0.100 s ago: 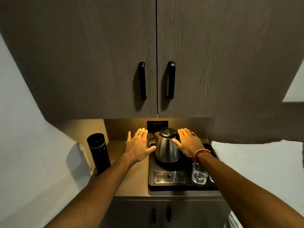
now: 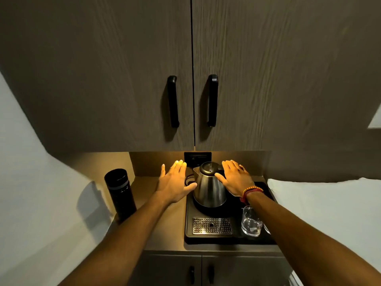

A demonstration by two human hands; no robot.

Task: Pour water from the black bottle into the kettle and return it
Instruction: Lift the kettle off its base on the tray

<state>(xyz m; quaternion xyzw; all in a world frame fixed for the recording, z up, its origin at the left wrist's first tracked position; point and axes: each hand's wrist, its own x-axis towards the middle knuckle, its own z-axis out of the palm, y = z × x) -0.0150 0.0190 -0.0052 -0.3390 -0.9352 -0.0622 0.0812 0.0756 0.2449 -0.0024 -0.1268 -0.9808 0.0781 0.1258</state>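
Observation:
A steel kettle (image 2: 209, 187) with a black lid stands on its base at the back of a black tray (image 2: 188, 228). My left hand (image 2: 175, 182) hovers just left of it, fingers spread and palm down, the thumb close to the kettle's side. On the other side, my right hand (image 2: 235, 178) is spread flat with its thumb near the lid and handle; it holds nothing. The black bottle (image 2: 120, 194) stands upright with its cap on at the counter's left end, well left of my left forearm.
A drinking glass (image 2: 251, 220) stands on the tray's front right under my right forearm, next to a metal drip grate (image 2: 212, 226). Overhead cupboard doors (image 2: 193, 79) hang low above the counter. A wall socket (image 2: 197, 157) sits behind the kettle. A white bed (image 2: 329, 213) lies to the right.

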